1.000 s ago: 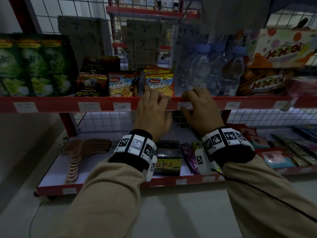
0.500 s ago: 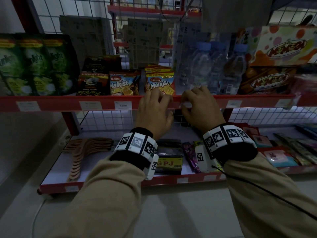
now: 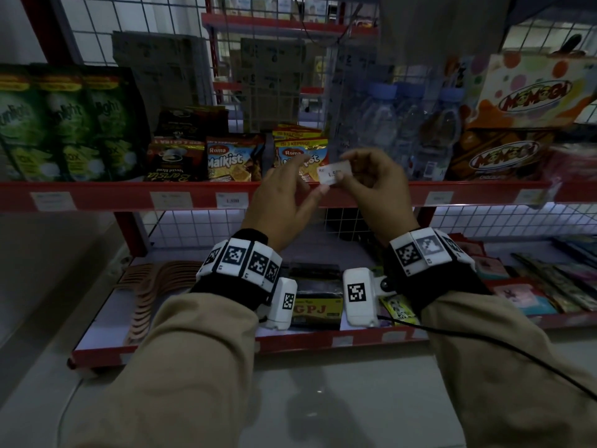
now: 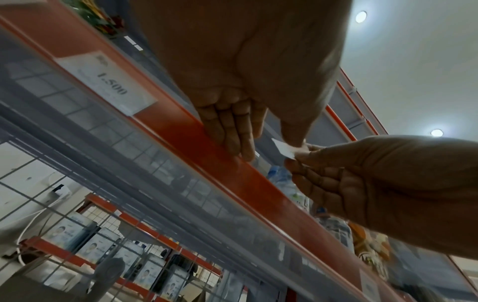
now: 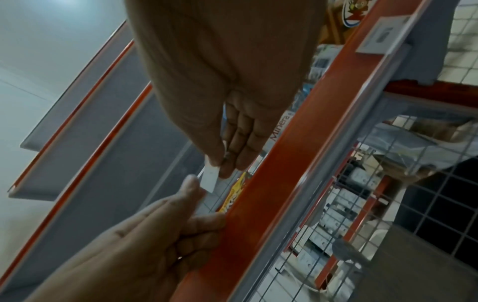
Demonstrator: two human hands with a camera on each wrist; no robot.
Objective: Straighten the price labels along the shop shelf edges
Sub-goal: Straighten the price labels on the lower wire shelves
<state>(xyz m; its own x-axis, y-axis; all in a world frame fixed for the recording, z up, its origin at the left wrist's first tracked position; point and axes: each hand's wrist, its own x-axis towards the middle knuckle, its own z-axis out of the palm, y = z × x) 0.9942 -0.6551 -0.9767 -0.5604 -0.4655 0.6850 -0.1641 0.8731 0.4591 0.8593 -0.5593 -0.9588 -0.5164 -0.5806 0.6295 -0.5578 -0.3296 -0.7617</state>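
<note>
From the head view, the right hand [image 3: 374,185] pinched a small white paper price label [image 3: 334,172], a flat rectangle printed with faint digits, held just above the glossy red metal shelf edge [image 3: 113,193] and off its strip. The left hand [image 3: 284,202] had its fingers straight and loosely together, the thumb tip touching the label's lower left corner. Other white labels sat flat in the edge strip, among them one reading 1.500 [image 3: 232,200]. The shelf held crinkled foil biscuit packets [image 3: 234,158], clear plastic water bottles [image 3: 407,127] and green soap pouches [image 3: 64,124]. From the left wrist view, the straight fingers [image 4: 232,130] lay along the smooth red edge, perhaps touching it. From the right wrist view, thumb and forefinger were clamped on the label's upper end, the thin card hanging beside the edge.
</note>
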